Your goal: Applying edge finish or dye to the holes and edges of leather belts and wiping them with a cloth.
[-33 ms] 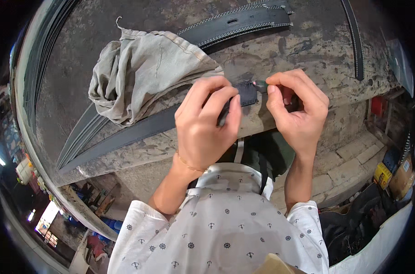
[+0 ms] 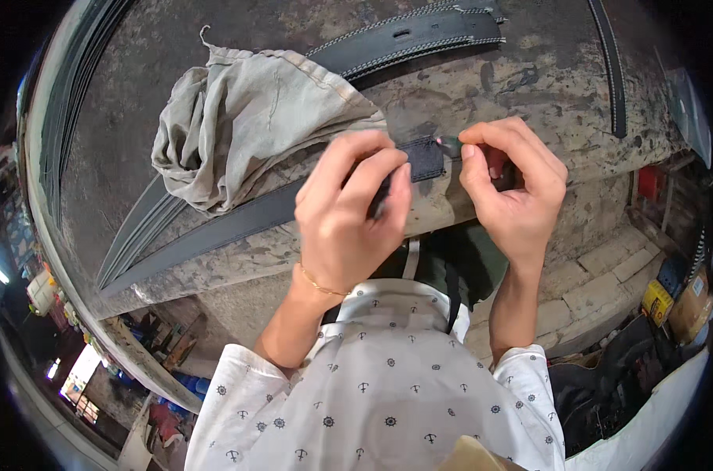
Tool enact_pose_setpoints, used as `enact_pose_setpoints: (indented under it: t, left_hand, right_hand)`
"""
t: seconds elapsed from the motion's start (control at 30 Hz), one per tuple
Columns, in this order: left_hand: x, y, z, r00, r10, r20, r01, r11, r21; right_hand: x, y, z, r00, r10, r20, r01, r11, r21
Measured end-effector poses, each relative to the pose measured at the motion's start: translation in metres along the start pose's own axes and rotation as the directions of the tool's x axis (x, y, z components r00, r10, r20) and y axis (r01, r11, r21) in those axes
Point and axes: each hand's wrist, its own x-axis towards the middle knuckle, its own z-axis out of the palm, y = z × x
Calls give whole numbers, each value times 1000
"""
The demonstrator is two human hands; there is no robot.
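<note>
Black leather between the two hands, in the form of a stitched strap (image 2: 425,161), set slantwise along the near edge of a stained work table (image 2: 521,86), with its squared end bare and a stretch farther left hidden behind the left hand (image 2: 349,212). Grips a small dark object (image 2: 451,144) in the right hand (image 2: 517,184), pinched between thumb and forefinger at the upper corner of that squared end; cannot tell whether touching the leather or just beside it. Shows a pinkish spot at the object's left tip, otherwise too blurred to name. Bends the remaining right fingers loosely toward the palm. Curls the left fingers above the strap, thumb drawn up toward them, with a blurred dark patch (image 2: 380,198) in the gap; cannot tell whether grasping it or merely covering it. Wears a thin gold-coloured bracelet (image 2: 323,287) on the left wrist and a white shirt (image 2: 388,385) printed with anchors and wheels. Beyond the left hand, a crumpled grey cloth (image 2: 246,118), partly over a fan of dark strips (image 2: 148,228). Farther back, a wide slotted band (image 2: 419,41) with pale stitching along both edges; toward the right, well apart, a narrow dark strap (image 2: 610,71).
</note>
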Motion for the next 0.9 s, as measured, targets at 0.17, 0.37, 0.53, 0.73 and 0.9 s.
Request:
enact_pose_setpoints:
  t: [0.17,0.37,0.53,0.73,0.9]
  left_hand:
    - [6,-22,-46,971,179,-159,-109,922,373]
    - [10,-70,-86,972,96,-215,69,757,650]
    - [-2,-89,-84,968,-75,-240,186,856,483]
    - [-7,-90,-76,960,-32,-279,163,875,457]
    - [-5,-95,-76,959,-1,-285,126,898,421]
  right_hand:
    - [1,0,2,1000,-26,-15,26,1000,-13]
    - [1,1,3,998,-53,13,54,998,-40]
    - [-1,5,5,1000,-6,-7,7,998,58]
    - [-2,1,5,995,-80,58,84,994,-72]
    - [-4,4,6,999,10,-31,-8,999,44]
